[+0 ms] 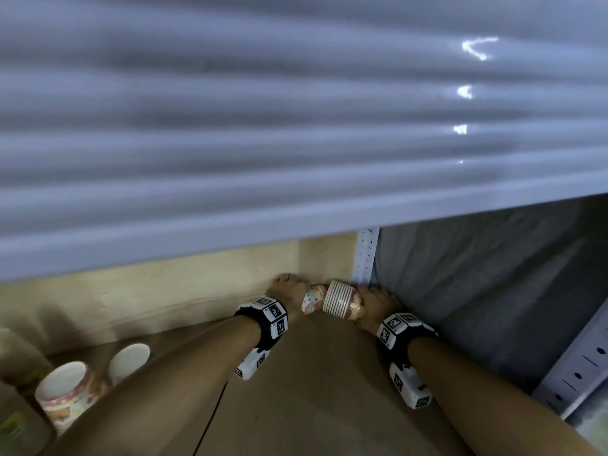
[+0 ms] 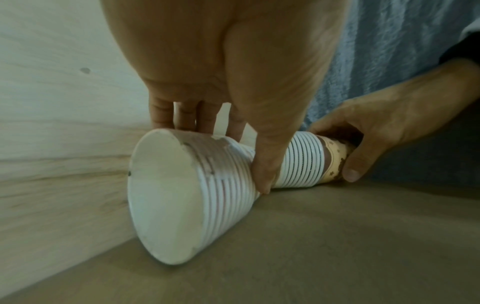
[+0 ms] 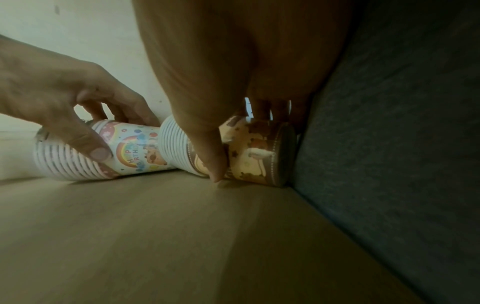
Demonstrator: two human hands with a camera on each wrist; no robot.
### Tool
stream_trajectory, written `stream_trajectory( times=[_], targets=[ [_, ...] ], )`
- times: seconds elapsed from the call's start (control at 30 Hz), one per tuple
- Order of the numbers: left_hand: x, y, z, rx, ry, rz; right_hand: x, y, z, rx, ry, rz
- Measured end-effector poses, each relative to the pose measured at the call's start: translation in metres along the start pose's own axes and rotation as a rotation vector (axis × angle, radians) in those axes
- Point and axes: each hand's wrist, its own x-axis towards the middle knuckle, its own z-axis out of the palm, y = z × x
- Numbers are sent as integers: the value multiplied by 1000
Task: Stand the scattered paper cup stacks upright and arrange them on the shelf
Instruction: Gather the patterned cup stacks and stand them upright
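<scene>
Two paper cup stacks lie on their sides, end to end, in the back right corner of the wooden shelf board [image 1: 312, 373]. My left hand [image 1: 289, 287] grips the rainbow birthday stack [image 1: 312, 299], thumb in front and fingers behind. In the left wrist view that stack [image 2: 207, 185] shows its open mouth to the camera under my left hand [image 2: 231, 152]. My right hand [image 1: 375, 301] grips the brown and cream stack [image 1: 340, 299], whose base sits by the grey side wall. The right wrist view shows my right hand [image 3: 244, 142] on this stack [image 3: 259, 160] and the birthday stack [image 3: 135, 150] beside it.
Two upright cup stacks [image 1: 65, 390] [image 1: 129, 360] stand at the lower left, with brownish containers [image 1: 13, 357] beside them. A grey upper shelf [image 1: 296, 126] overhangs. A wooden back panel [image 1: 164, 291], a perforated metal post [image 1: 363, 255] and grey fabric [image 1: 493, 291] close in the corner.
</scene>
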Motion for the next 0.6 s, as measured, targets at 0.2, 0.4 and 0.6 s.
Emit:
stream_trajectory(
  times=[0.2, 0.4, 0.6],
  targets=[
    [-2, 2, 1, 18, -25, -24, -1, 1, 6, 8, -41, 18],
    [-6, 3, -1, -16, -16, -45, -4, -1, 6, 19, -52, 13],
    [-15, -2, -8, -95, -70, -92, -11, -6, 0, 52, -80, 24]
  ],
)
